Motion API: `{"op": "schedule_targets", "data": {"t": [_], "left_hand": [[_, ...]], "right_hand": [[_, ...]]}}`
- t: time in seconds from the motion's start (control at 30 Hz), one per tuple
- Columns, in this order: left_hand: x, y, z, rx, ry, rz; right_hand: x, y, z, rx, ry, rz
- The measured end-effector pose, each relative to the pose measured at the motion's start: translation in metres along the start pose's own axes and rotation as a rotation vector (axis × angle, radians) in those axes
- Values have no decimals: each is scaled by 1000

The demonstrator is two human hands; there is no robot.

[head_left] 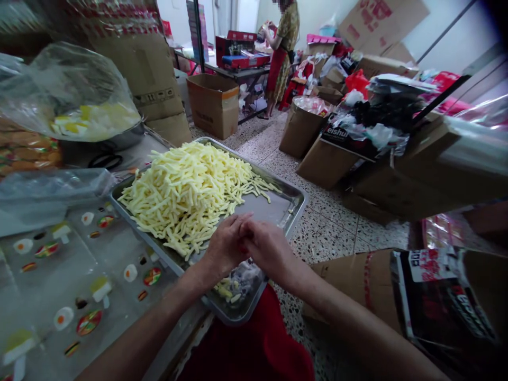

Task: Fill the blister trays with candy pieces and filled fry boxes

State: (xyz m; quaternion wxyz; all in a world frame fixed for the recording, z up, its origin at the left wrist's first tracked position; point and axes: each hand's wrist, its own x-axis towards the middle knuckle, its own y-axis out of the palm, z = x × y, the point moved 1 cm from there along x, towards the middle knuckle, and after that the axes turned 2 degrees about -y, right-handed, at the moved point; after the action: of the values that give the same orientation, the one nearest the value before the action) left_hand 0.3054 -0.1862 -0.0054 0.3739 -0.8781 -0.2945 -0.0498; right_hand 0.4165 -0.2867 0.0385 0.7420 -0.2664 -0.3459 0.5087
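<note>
Looking in from far off, I find the sticks (186,182) heaped in the far-left half of the tray (299,198), a few straying toward its right corner. The left hand (227,242) and right hand (268,247) touch each other over the tray's near part, fingers curled in; I cannot tell whether either grip holds anything. Below them, in the tray's near corner, lies clear plastic (246,276) with several more sticks (inside it or beside it, I can't say). Left of the tray spreads the counter (105,256). By my judgement each stick is light and perhaps brittle, so I would scoop a loose handful from the pile's low edge, never squeezing; the tray looks stiff, best taken by its rim.
</note>
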Motion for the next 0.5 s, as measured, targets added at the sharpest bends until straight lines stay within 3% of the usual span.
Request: {"op": "schedule_targets", "data": {"t": [0.13,0.23,0.37,0.5], "left_hand": [[3,-10,4,77,-46,20],[1,-17,4,128,-110,39],[-1,-20,3,136,-105,58],[-4,-32,7,167,-78,58]], "right_hand": [[23,-18,-23,115,11,-34],[59,-39,-60,-189,146,-122],[110,-36,-93,-603,308,69],[121,-19,-93,-762,328,191]]}}
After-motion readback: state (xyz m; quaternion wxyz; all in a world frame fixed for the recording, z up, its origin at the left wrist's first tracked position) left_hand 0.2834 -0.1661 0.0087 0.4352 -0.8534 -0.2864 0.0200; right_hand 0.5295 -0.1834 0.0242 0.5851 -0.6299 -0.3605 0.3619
